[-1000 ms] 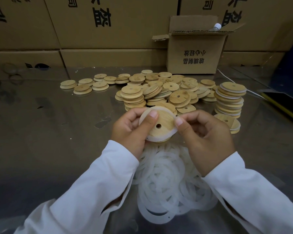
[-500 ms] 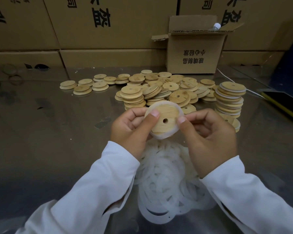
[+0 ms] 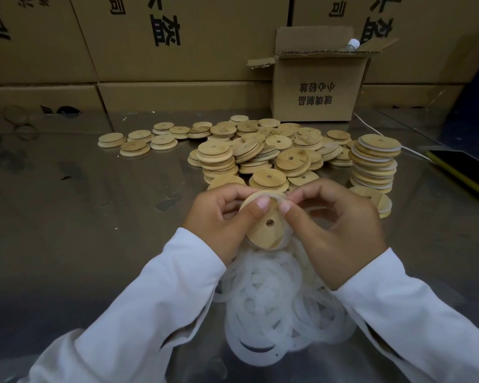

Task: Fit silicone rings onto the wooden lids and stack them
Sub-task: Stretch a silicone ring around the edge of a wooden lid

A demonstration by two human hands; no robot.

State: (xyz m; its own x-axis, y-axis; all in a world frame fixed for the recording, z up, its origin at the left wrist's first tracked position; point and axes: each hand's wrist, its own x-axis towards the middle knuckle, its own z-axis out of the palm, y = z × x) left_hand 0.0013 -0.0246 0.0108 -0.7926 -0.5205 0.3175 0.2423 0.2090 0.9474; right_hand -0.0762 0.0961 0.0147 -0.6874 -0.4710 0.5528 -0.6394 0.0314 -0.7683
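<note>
In the head view, the left hand [image 3: 219, 217] is gripping a wooden lid [image 3: 266, 230] above the table [image 3: 80, 217] with its thumb lying on the lid's face. The right hand [image 3: 340, 230] is pinching the silicone ring [image 3: 286, 236] at the lid's upper rim. A pile of loose rings [image 3: 274, 299] is lying just beneath the hands, and beyond them a heap of bare lids [image 3: 260, 153] is sitting beside a stack of ringed lids [image 3: 376, 161] on the right.

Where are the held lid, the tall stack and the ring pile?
held lid [image 3: 266, 237], head view, wooden face below its hole
tall stack [image 3: 372, 147], head view, top lid's face
ring pile [image 3: 271, 299], head view, middle of the heap
</note>
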